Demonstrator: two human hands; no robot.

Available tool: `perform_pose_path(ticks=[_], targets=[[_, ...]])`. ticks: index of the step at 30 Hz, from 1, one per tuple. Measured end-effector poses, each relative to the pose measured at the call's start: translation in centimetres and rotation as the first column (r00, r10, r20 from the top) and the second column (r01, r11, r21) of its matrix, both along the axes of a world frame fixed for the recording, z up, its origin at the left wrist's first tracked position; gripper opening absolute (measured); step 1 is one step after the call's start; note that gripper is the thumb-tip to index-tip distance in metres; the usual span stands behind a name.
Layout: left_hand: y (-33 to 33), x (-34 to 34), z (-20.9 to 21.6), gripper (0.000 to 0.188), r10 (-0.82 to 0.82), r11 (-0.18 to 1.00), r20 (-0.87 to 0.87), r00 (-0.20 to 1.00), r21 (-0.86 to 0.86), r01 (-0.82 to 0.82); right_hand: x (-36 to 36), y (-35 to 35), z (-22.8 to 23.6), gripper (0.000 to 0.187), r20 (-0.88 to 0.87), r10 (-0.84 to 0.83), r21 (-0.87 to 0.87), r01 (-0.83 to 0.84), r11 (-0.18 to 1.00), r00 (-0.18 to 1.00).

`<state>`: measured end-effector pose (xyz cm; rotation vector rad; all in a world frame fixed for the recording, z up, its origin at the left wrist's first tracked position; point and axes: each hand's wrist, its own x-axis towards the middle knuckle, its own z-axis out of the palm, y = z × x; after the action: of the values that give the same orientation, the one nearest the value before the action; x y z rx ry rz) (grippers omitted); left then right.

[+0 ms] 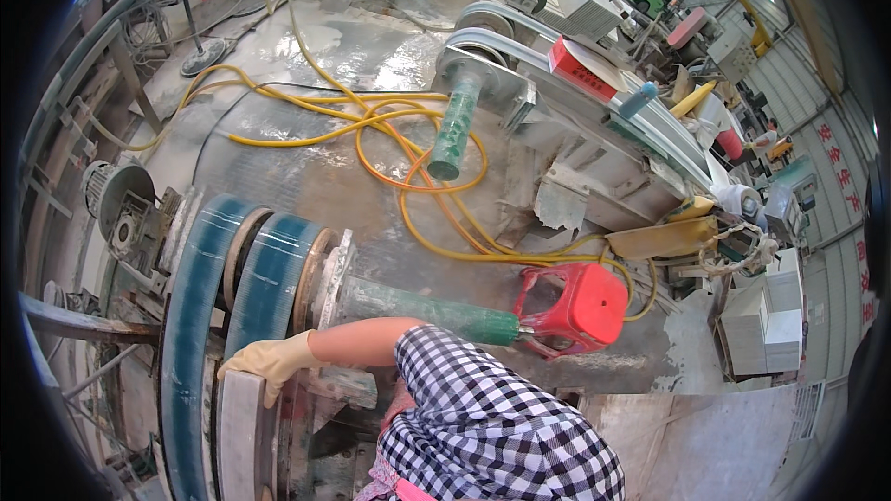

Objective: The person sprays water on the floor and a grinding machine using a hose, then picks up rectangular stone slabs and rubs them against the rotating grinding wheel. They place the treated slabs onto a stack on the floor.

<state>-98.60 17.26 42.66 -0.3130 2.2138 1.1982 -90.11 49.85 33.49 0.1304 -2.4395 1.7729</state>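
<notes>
A cream-gloved right hand of mine reaches in from the right, its arm in a black-and-white checked sleeve. Its fingers wrap over the top end of a pale grey stone slab, with the thumb down the slab's near side. The slab stands on edge against the blue ribbed belts, which run round large wheels. The slab's lower end leaves the picture at the bottom. My left hand does not show.
Beside my arm, a green cylindrical guard juts toward a red plastic stool. Yellow hoses loop over the wet floor. A second belt machine stands ahead, with a motor at left and stacked pale slabs at right.
</notes>
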Motion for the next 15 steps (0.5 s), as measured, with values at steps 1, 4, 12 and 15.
perform_pose_path(ticks=[1, 4, 12, 15], targets=[[0.0, -0.4, -0.1, 0.063, -0.019, 1.000, 0.018, 1.000, -0.023, 0.020, -0.3, 0.1, -0.1, 0.100, -0.027, 0.009, -0.006, -0.010, 1.000, 1.000], [0.2, -1.5, -0.6, 0.063, -0.089, 0.992, 0.077, 0.993, -0.085, 0.095, -0.5, 0.4, -0.4, 0.093, -0.053, 0.009, 0.000, -0.009, 1.000, 0.999], [0.6, -4.9, -1.9, 0.064, -0.285, 0.911, 0.243, 0.927, -0.231, 0.341, -1.0, 0.5, -1.2, 0.067, -0.114, -0.029, 0.091, 0.039, 0.995, 0.993], [0.6, -5.9, -2.3, 0.065, -0.356, 0.862, 0.301, 0.884, -0.259, 0.436, -0.9, 0.6, -1.3, 0.066, -0.088, -0.025, 0.063, 0.031, 0.998, 0.996]])
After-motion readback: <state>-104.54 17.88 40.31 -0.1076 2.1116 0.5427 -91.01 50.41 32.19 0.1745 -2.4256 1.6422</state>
